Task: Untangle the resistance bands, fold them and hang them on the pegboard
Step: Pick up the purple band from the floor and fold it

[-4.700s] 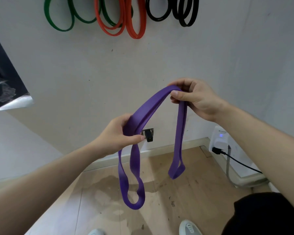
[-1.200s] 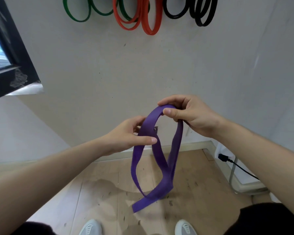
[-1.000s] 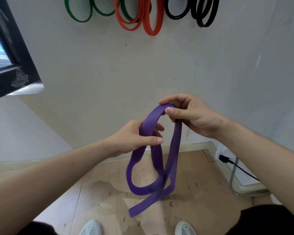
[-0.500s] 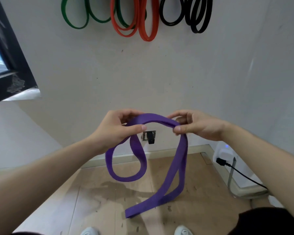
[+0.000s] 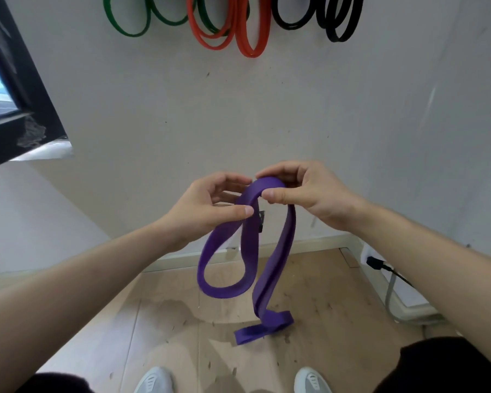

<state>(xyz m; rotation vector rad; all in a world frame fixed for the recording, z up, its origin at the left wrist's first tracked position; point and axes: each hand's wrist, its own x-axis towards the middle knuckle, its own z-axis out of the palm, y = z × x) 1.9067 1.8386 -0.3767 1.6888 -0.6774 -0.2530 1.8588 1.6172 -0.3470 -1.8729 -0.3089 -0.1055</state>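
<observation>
The left hand (image 5: pixel 207 211) and right hand (image 5: pixel 309 194) are pinching the top of a limp, probably light purple band (image 5: pixel 247 259), loops dangling, best gathered near the fold.

no readable text, no labels, no brand marks, no numbers, no signs anywhere

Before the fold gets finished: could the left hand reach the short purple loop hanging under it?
Probably yes: the short loop hangs just below the left hand, nothing between, though that hand now pinches the purple band.
</observation>
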